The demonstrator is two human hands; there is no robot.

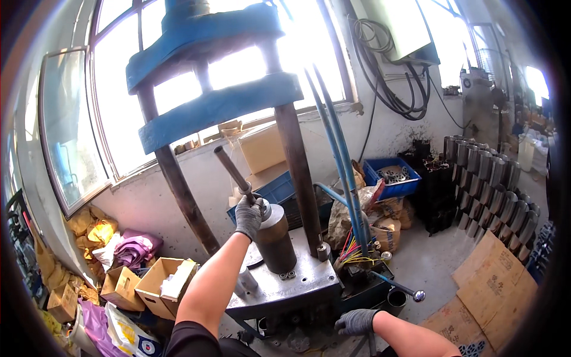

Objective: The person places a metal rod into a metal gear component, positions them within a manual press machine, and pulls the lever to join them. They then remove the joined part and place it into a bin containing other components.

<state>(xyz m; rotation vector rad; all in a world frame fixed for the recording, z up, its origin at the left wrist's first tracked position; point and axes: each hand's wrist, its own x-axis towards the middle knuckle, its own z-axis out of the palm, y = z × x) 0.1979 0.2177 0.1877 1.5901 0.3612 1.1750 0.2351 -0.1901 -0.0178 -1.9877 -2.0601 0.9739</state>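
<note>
My left hand (248, 218), in a grey glove, is closed around the lower end of a steel rod (231, 168) that tilts up and to the left. It is beside the top of a thick dark steel cylinder (275, 247) with a paler top, which stands upright on the metal bed (309, 271) of a blue press (220, 110). Lower right, my right hand (357, 322), also gloved, has its fingers curled in front of the bed. A dark bar (372, 344) shows just below it; whether the fingers hold anything is hidden.
Small metal rings (288, 275) and a pale cylinder (247, 278) are on the bed. Blue hoses (339, 143) run down at the right, near a ball-ended lever (419, 296). Cardboard boxes (160, 285) stand left; stacked metal tubes (491, 178) and flat cardboard (493, 285) are right.
</note>
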